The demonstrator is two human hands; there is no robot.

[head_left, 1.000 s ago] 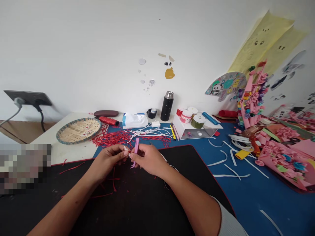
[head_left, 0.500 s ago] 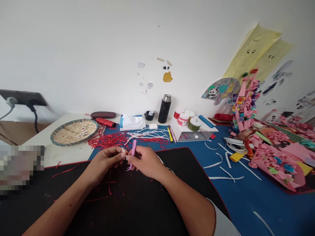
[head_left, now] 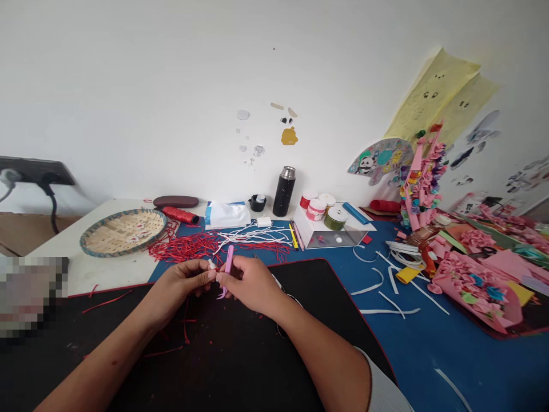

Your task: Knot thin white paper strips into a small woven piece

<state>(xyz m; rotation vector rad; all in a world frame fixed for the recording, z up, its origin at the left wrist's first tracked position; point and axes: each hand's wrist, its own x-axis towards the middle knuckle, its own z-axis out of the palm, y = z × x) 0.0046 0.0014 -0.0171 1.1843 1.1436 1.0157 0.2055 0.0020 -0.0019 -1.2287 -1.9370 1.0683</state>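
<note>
My left hand (head_left: pixel 186 280) is closed, thumb and fingertips pinching a small white piece (head_left: pixel 211 264) that is too small to name. Close against it, my right hand (head_left: pixel 251 283) grips purple tweezers (head_left: pixel 229 260), their bent tips pointing down toward the mat. The fingertips of both hands nearly meet, hiding most of what lies between them. Red cord scraps (head_left: pixel 186 329) lie on the black mat (head_left: pixel 240 366) below and left of the hands. Beyond the hands are piles of red cords (head_left: pixel 184 247) and white cords (head_left: pixel 253 236).
At the left stands a woven basket (head_left: pixel 124 232) beside a red thread spool (head_left: pixel 180 215). A black thermos (head_left: pixel 284 191) and a white box (head_left: pixel 309 226) topped with ribbon rolls (head_left: pixel 337 218) stand at the back. Pink paper flowers (head_left: pixel 467 280) and white strips (head_left: pixel 390 312) lie right.
The whole view has shifted slightly to the left. Both hands stay together with the tweezers and the small white piece; the fingers have moved only a little.
</note>
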